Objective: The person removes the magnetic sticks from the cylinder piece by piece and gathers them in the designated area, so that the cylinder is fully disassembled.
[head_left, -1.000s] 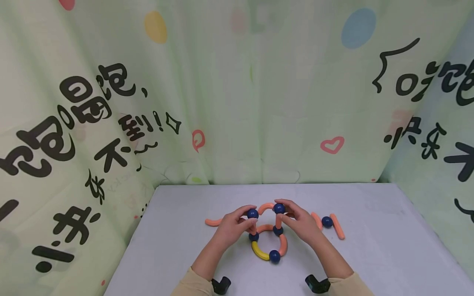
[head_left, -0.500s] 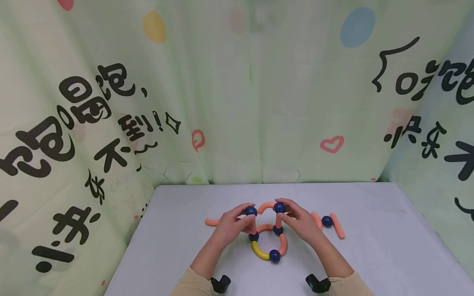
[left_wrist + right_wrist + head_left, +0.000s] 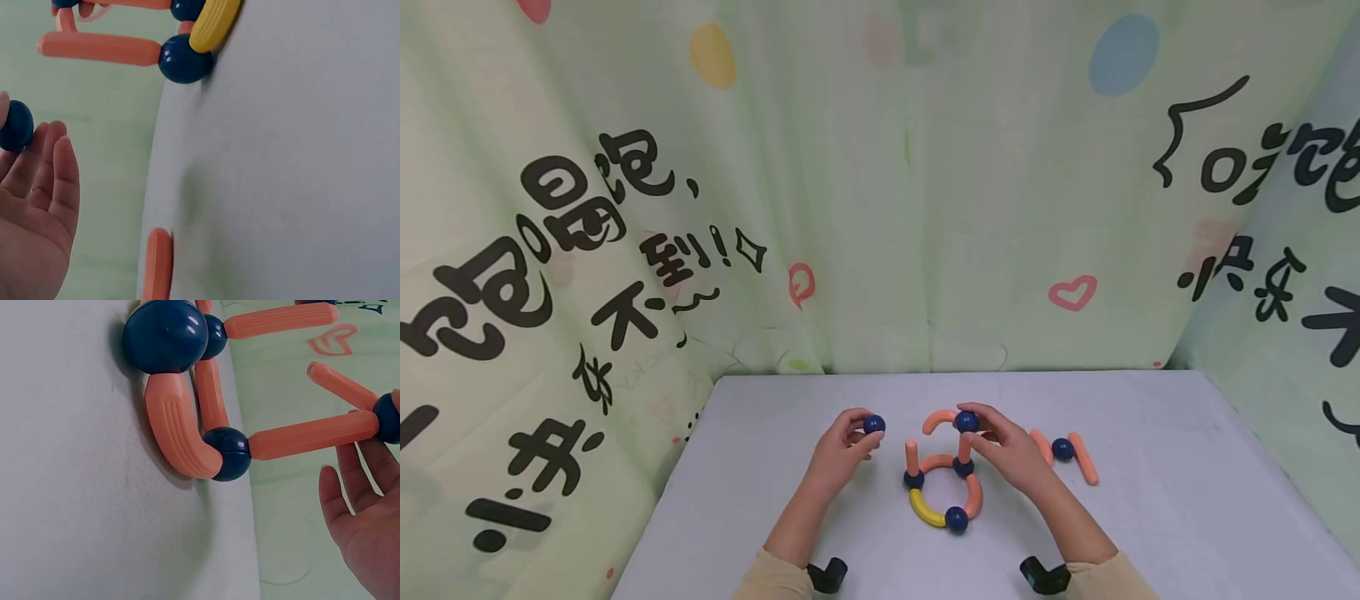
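Observation:
My left hand (image 3: 837, 457) pinches a dark blue ball (image 3: 874, 424), held in the air left of a toy frame of balls and rods. The frame's base is a ring of blue balls, orange curved rods and a yellow curved rod (image 3: 927, 511). Two straight orange rods stand up from it. The left upright rod (image 3: 912, 457) has a bare top. On the right upright rod (image 3: 315, 435) sits another blue ball (image 3: 966, 422), which my right hand (image 3: 1011, 450) grips between thumb and fingers. From that ball an orange curved rod (image 3: 936, 419) reaches left, its far end free.
Right of the frame, a loose blue ball (image 3: 1063, 450) lies between an orange straight rod (image 3: 1083, 459) and another orange rod partly behind my right wrist. An orange rod (image 3: 159, 265) lies on the white table (image 3: 760, 417), seen in the left wrist view. A printed curtain (image 3: 865, 208) hangs behind.
My left hand has lifted its blue ball off the left upright rod and moved left with it, baring the rod's top. The right hand has stayed on its ball.

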Demonstrator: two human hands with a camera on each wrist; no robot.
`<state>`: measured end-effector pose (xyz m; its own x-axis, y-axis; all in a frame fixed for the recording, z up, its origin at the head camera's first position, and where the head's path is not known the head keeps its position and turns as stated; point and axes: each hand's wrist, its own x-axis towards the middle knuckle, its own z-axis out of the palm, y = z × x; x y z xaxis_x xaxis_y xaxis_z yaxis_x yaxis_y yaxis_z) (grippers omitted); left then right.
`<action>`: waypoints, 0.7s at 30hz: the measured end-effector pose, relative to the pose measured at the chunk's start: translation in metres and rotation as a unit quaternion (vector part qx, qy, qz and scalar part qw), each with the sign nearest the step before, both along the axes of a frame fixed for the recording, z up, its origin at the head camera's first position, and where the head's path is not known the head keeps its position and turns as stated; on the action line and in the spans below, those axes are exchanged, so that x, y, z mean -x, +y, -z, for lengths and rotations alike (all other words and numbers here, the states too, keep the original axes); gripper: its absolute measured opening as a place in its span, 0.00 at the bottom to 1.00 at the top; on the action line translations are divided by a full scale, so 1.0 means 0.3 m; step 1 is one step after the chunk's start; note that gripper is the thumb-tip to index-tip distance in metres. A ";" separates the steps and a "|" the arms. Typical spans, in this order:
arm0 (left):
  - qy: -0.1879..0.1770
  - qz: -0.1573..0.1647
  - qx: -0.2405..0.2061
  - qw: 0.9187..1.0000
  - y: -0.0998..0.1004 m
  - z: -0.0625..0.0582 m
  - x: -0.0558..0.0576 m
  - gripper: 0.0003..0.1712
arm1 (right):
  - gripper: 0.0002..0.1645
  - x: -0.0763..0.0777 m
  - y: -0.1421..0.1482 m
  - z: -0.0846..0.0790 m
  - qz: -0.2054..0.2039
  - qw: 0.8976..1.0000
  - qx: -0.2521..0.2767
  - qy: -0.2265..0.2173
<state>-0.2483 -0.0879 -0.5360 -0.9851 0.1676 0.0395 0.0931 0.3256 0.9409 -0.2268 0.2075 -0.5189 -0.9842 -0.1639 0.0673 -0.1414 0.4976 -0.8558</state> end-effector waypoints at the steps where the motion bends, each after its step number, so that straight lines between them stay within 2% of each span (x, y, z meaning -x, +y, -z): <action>1: 0.005 -0.015 0.017 1.000 -0.013 0.009 0.006 0.27 | 0.27 0.000 0.000 0.001 0.000 1.000 0.002 0.000; 6: 0.026 -0.073 0.081 0.994 -0.085 0.040 0.043 0.24 | 0.27 -0.003 -0.001 -0.003 0.003 1.000 0.005 0.004; 11: 0.011 -0.102 0.124 0.987 -0.153 0.077 0.076 0.25 | 0.27 -0.005 -0.002 -0.006 0.006 1.000 0.007 0.000; 16: 0.017 -0.099 0.149 0.984 -0.193 0.112 0.084 0.23 | 0.27 -0.004 -0.002 -0.003 0.006 1.000 0.006 0.000; 21: 0.038 -0.094 0.180 0.978 -0.210 0.148 0.096 0.23 | 0.27 -0.003 -0.002 -0.001 0.005 1.000 0.006 0.007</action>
<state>-0.2772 -0.1508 -0.5805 -0.9963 0.0006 0.0860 0.0655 0.6531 0.7544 -0.2260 0.2070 -0.5185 -0.9848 -0.1532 0.0825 -0.1481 0.4892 -0.8595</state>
